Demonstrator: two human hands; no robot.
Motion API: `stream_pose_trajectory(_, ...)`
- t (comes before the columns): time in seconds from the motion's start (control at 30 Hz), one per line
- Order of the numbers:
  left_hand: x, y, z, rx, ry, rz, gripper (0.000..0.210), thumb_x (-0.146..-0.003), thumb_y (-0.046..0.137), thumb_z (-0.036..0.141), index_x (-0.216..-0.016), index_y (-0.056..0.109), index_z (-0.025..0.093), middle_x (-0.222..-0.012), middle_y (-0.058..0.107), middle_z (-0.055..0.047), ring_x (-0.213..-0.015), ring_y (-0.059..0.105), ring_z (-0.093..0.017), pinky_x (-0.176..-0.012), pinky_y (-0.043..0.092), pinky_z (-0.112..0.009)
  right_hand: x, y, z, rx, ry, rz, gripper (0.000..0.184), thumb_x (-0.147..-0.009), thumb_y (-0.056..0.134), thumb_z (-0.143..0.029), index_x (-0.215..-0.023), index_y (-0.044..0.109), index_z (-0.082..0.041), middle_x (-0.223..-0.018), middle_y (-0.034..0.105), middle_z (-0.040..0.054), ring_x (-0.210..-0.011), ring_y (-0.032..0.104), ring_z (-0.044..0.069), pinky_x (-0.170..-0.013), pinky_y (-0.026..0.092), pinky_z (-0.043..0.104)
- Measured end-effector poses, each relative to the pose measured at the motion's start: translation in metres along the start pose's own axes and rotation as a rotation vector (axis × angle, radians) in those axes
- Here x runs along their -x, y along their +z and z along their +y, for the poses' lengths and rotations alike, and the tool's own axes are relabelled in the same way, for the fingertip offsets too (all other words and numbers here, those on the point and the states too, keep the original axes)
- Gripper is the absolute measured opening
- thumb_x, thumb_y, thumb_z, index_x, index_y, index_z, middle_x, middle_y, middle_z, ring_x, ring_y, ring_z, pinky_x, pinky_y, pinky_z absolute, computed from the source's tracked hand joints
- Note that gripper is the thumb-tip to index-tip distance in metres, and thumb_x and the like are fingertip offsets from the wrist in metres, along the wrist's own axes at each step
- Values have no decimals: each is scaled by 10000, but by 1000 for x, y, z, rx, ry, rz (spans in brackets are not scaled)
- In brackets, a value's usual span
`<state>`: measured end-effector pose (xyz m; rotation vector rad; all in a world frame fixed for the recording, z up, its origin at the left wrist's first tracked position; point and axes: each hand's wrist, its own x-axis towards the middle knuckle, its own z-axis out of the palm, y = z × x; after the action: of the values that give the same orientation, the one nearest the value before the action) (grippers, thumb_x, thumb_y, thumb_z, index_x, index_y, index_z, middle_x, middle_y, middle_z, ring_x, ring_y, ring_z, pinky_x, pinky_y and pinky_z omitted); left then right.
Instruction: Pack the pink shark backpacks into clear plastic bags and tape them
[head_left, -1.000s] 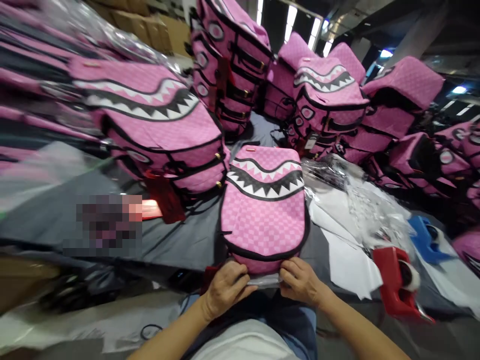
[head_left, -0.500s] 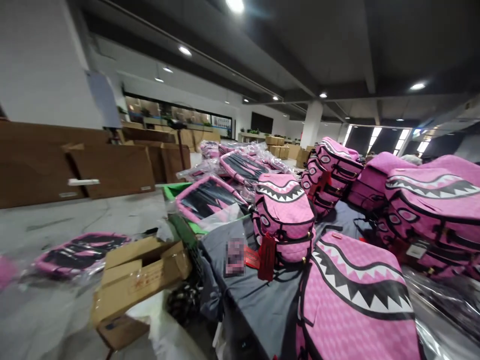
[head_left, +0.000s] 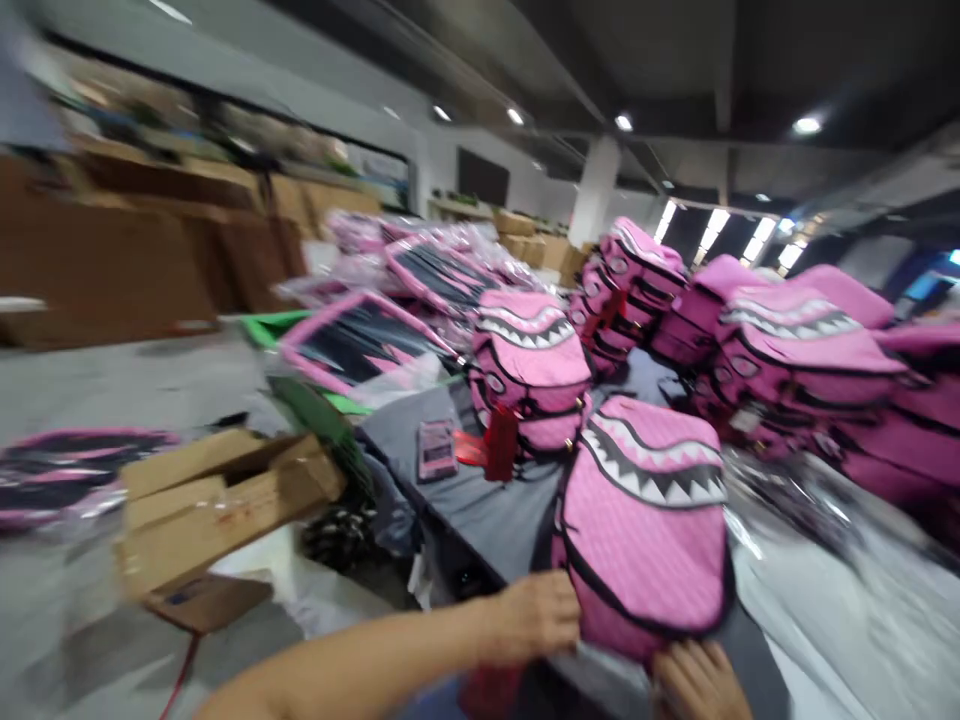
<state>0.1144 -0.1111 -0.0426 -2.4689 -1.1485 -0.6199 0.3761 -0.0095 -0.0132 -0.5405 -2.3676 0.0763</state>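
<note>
A pink backpack [head_left: 652,520] with a black-and-white shark-tooth band lies on the grey cloth-covered table [head_left: 480,525] in front of me. At its lower left edge my left hand [head_left: 536,615] is closed, fingers curled against the bag. My right hand [head_left: 701,680] is closed on the bottom edge, partly cut off by the frame. Clear plastic [head_left: 604,675] shows below the bag between my hands. Just behind stands a second pink backpack [head_left: 532,350] with a red tag [head_left: 501,443]. A pink-and-black card [head_left: 436,450] lies to its left.
More pink backpacks [head_left: 810,350] are piled at the right, beside clear plastic sheeting [head_left: 817,590]. At the left are an open cardboard box [head_left: 202,520] and a green-edged bin [head_left: 262,330] under plastic-wrapped bags [head_left: 360,345]. Large cartons [head_left: 97,270] stand behind.
Both my hands have come into view at the near backpack, which now sits farther from me and shows whole. The view has turned right and down, with blur.
</note>
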Motion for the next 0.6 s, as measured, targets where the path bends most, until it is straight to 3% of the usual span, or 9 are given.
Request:
stream_pose_trajectory(0.07,-7,-13,-4,119,-1,54,226,-969,569,271,-749,582,220,-717,594,-4,-744,541,-169,-800,465,-325,-7,-28,-8,24,-162,-250,135,-902,598,-344,-821,675,-268,-731,662,36,-687,614,207,-676,470,390)
stream_pose_trajectory(0.1,-12,-23,-10,173,2,66,232,-992,527,300,-783,591,219,-739,601,-9,-743,531,-178,-806,447,-341,-18,-43,-11,27,-168,-347,168,-897,623,-381,-818,653,-235,-721,653,33,-693,593,200,-674,431,370)
stream_pose_trajectory(0.2,-36,-70,-38,358,-14,-15,287,-970,536,498,-892,631,238,-790,643,7,-781,571,-179,-848,411,-332,-70,-90,-18,-105,-150,-536,459,-857,628,-662,-905,635,-206,-785,670,28,-713,568,184,-707,371,333)
stream_pose_trajectory(0.3,-68,-123,-65,456,10,-125,351,-981,482,544,-904,672,259,-777,670,14,-764,615,-170,-888,405,-328,-117,-131,-26,-154,-52,-529,541,-978,390,-680,-859,651,-221,-758,668,12,-689,565,163,-733,359,313)
stream_pose_trajectory(0.37,-84,-144,-73,441,45,-145,416,-980,456,570,-825,673,252,-692,642,25,-671,594,-157,-880,419,-331,-135,-149,-31,-157,-11,-480,585,-1001,321,-667,-795,652,-231,-701,647,-6,-644,551,149,-715,363,296)
stream_pose_trajectory(0.43,-91,-148,-74,386,6,-25,459,-961,454,605,-765,655,243,-639,607,25,-639,574,-159,-868,438,-338,-141,-157,-35,-171,-20,-462,565,-976,377,-689,-777,646,-233,-680,635,-19,-622,546,141,-679,365,278)
stream_pose_trajectory(0.53,-87,-134,-66,264,-141,270,442,-963,426,583,-788,635,235,-679,609,2,-734,601,-186,-877,452,-356,-135,-157,-37,-134,-100,-457,487,-911,526,-693,-805,634,-230,-706,644,-20,-651,563,144,-669,350,277)
stream_pose_trajectory(0.6,-82,-123,-59,190,-171,364,405,-963,422,557,-822,624,236,-723,619,-5,-791,610,-195,-899,453,-367,-128,-154,-36,-38,-158,-448,450,-883,585,-675,-847,629,-229,-748,655,-7,-703,576,159,-691,336,294)
